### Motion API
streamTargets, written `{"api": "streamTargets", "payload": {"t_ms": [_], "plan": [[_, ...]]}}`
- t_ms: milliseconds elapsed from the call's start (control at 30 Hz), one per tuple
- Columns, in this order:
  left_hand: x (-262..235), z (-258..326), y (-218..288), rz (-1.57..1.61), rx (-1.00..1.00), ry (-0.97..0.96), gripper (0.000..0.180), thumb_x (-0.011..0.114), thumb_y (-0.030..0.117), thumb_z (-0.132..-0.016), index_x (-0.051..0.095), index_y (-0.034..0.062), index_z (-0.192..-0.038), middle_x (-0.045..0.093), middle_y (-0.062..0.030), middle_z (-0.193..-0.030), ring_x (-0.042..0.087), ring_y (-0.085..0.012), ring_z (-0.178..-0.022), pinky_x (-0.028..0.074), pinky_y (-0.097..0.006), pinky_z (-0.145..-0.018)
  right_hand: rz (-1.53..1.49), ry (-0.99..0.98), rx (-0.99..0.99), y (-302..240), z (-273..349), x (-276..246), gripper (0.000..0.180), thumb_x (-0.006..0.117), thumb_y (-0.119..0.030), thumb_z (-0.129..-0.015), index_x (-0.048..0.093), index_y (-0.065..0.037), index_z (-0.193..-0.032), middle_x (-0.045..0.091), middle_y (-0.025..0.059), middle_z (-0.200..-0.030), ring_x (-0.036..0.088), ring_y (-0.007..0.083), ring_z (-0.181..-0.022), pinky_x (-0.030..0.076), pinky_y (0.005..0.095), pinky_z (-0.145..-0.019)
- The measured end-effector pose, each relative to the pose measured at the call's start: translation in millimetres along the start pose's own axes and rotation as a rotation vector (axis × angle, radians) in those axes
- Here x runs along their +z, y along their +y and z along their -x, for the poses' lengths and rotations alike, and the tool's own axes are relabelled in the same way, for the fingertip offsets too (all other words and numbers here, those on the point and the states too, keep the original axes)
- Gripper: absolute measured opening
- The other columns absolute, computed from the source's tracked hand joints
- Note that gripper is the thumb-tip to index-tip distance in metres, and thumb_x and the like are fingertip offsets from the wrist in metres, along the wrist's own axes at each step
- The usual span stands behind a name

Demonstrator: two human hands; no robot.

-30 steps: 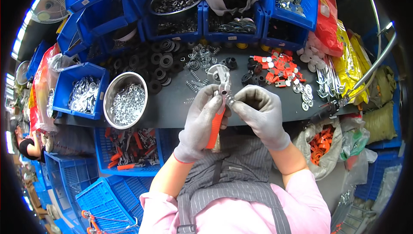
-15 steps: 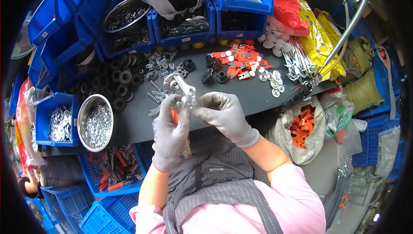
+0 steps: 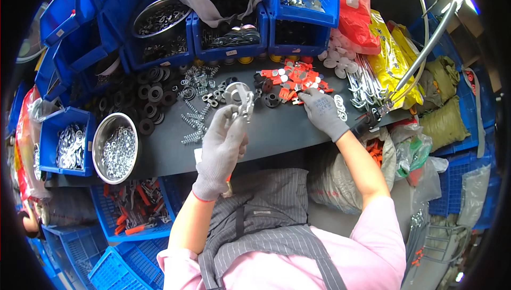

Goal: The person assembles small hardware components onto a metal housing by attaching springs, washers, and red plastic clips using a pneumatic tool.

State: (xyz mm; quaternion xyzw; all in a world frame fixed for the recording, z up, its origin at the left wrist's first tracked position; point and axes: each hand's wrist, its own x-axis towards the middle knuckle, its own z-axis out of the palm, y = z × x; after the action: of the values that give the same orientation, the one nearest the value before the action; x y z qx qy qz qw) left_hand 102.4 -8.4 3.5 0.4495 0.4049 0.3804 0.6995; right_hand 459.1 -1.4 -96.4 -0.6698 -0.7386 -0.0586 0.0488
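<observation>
1. Your left hand (image 3: 222, 149), gloved grey, is raised over the dark worktop (image 3: 277, 130), fingers closed on a small metal clamp assembly (image 3: 244, 103).
2. Your right hand (image 3: 319, 110), also gloved, reaches out to the pile of red parts (image 3: 290, 79); fingertips rest at its near edge, fingers loosely curled. Whether they pinch a piece, you cannot tell.
3. Coil springs (image 3: 192, 122) lie scattered just left of the clamp assembly; black washers (image 3: 151, 95) sit farther left.
4. Steel bowl of nuts (image 3: 114, 149) stands at the worktop's left end, beside a blue bin (image 3: 64, 141).
</observation>
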Motion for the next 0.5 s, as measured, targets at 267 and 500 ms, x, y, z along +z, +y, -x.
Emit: {"api": "streamTargets", "payload": {"t_ms": [267, 500], "plan": [[-3.9, 3.4, 3.2, 0.191, -0.072, -0.008, 0.044, 0.064, 0.04, -0.111, 0.058, 0.0116, -0.143, 0.06, -0.0029, -0.085, 0.053, -0.0082, -0.067, 0.045, -0.024, -0.06, -0.391, 0.146, 0.086, 1.2, 20.1, 10.6, 0.025, 0.075, -0.029, -0.099, 0.079, -0.007, -0.109, 0.072, 0.0161, -0.115, 0.069, 0.0366, -0.11, 0.054, 0.0498, -0.098], [-2.7, 3.5, -2.2, 0.16, -0.078, -0.009, 0.041, 0.064, 0.041, -0.112, 0.06, 0.0114, -0.141, 0.061, -0.0025, -0.085, 0.053, -0.0071, -0.066, 0.046, -0.024, -0.059, -1.05, 0.212, 0.266, -39.9, 39.8, 5.3, 0.01, 0.075, -0.005, -0.094, 0.072, -0.002, -0.104, 0.069, 0.0084, -0.108, 0.071, 0.0197, -0.097, 0.057, 0.0344, -0.083]]}}
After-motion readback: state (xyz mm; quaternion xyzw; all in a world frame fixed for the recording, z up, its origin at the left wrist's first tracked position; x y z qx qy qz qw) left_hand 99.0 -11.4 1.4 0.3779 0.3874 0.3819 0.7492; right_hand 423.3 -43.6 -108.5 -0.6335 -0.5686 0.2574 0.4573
